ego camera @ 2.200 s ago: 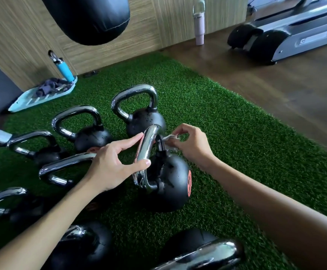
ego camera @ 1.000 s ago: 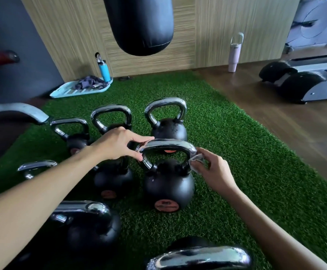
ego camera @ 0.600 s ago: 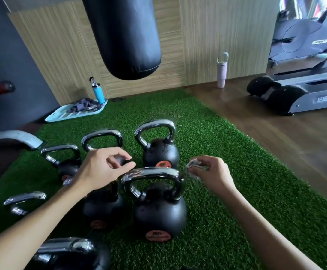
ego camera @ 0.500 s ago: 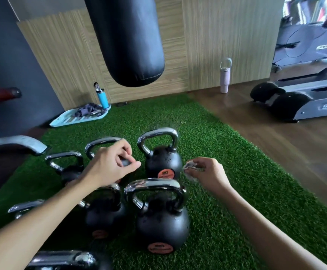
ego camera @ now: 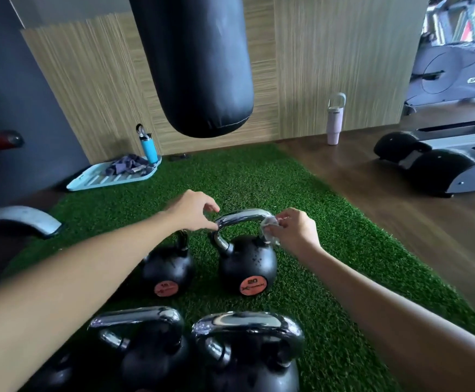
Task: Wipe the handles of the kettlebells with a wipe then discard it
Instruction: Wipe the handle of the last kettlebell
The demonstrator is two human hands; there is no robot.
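Note:
Several black kettlebells with chrome handles stand on green turf [ego camera: 329,250]. The far right one, marked 20 [ego camera: 247,264], has its chrome handle [ego camera: 239,219] between my hands. My right hand [ego camera: 292,232] pinches a small crumpled white wipe [ego camera: 269,230] against the handle's right side. My left hand [ego camera: 192,210] pinches the handle's left corner with its fingertips. A smaller kettlebell [ego camera: 168,270] stands to its left, its handle mostly hidden by my left arm. Two bigger kettlebells [ego camera: 247,355] [ego camera: 145,349] stand nearest me.
A black punching bag [ego camera: 196,63] hangs above the turf. A light blue tray [ego camera: 111,179] with a cloth and a blue bottle [ego camera: 148,145] lies at the back left. A pink tumbler [ego camera: 334,120] stands by the wooden wall. A treadmill [ego camera: 439,162] sits on the right floor.
Both hands left the nearer kettlebell and moved forward to the far one marked 20. The right hand brought the wipe onto its handle. The left hand closed on the handle's left corner.

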